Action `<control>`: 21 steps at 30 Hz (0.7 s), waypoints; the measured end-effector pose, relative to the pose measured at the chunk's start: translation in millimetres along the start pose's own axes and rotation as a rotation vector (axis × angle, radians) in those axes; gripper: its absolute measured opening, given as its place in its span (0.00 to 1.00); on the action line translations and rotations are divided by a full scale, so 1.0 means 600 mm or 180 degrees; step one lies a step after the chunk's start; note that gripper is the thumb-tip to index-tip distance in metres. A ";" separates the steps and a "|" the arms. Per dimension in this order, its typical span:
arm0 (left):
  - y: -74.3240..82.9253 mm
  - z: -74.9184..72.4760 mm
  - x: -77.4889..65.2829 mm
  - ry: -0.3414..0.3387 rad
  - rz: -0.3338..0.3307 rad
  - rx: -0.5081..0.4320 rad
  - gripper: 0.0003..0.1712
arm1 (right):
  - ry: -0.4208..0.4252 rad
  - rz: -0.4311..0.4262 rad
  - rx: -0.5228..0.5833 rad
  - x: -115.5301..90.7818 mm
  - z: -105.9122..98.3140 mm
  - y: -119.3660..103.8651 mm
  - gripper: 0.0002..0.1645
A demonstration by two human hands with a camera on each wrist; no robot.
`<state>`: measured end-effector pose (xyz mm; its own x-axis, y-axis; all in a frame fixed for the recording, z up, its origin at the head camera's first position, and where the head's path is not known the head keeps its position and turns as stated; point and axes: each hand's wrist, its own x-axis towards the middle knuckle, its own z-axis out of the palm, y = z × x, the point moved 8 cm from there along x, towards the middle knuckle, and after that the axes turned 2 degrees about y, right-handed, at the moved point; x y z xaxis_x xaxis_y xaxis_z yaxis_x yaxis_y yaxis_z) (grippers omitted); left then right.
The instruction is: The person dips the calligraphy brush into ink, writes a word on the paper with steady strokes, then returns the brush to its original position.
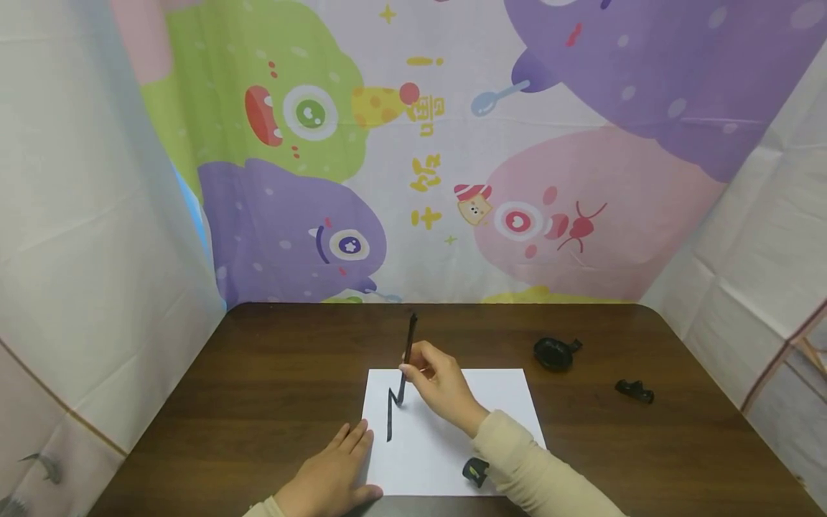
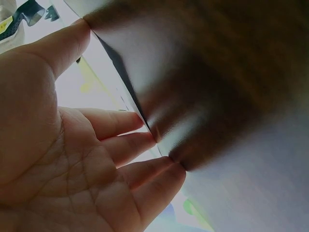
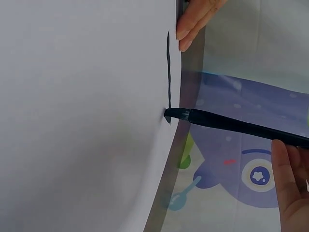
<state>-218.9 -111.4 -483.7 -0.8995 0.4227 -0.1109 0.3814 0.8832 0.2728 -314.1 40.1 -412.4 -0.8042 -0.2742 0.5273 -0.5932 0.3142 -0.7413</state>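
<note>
My right hand (image 1: 446, 384) pinches a black writing brush (image 1: 409, 352) near its middle, above the left part of a white sheet of paper (image 1: 452, 452). In the right wrist view the bent bristle tip (image 3: 176, 113) touches the paper. A black ink line (image 1: 390, 420) rises along the sheet's left side, then slants down right to the brush tip. My left hand (image 1: 332, 467) lies with straight fingers at the paper's left edge, fingertips on the sheet. In the left wrist view its fingers (image 2: 116, 124) are straight, tips at the edge.
On the brown table (image 1: 271, 388), a round black dish (image 1: 553, 354) stands at the right back. Nearer the right side lies a black wavy brush rest (image 1: 634, 391). A small black device (image 1: 474, 471) sits by my right sleeve. A cartoon-printed cloth (image 1: 426, 179) hangs behind.
</note>
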 end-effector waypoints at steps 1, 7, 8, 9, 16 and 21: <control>0.000 0.000 0.000 0.0006 -0.0004 -0.0001 0.50 | -0.0007 0.0001 0.0018 -0.001 0.000 0.000 0.07; 0.000 0.001 0.000 0.0017 -0.0013 -0.0005 0.50 | -0.0065 0.0080 0.0162 -0.007 -0.002 -0.002 0.07; 0.000 0.001 0.000 0.0017 -0.0010 -0.0002 0.50 | -0.0072 0.0092 0.0165 -0.008 -0.002 -0.003 0.07; 0.000 0.001 0.001 0.0015 -0.0008 0.0003 0.50 | -0.0078 0.0099 0.0160 -0.009 -0.003 -0.004 0.07; -0.002 0.001 0.001 0.0029 0.0014 0.0013 0.50 | -0.0093 0.0064 0.0124 -0.014 -0.005 -0.012 0.06; -0.003 0.001 0.001 0.0051 0.0032 0.0032 0.50 | -0.0105 -0.0051 0.0099 -0.017 -0.006 -0.017 0.05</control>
<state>-219.8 -112.4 -484.7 -0.8988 0.4284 -0.0928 0.3926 0.8810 0.2641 -300.0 42.8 -408.5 -0.7926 -0.3089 0.5257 -0.6041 0.2812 -0.7456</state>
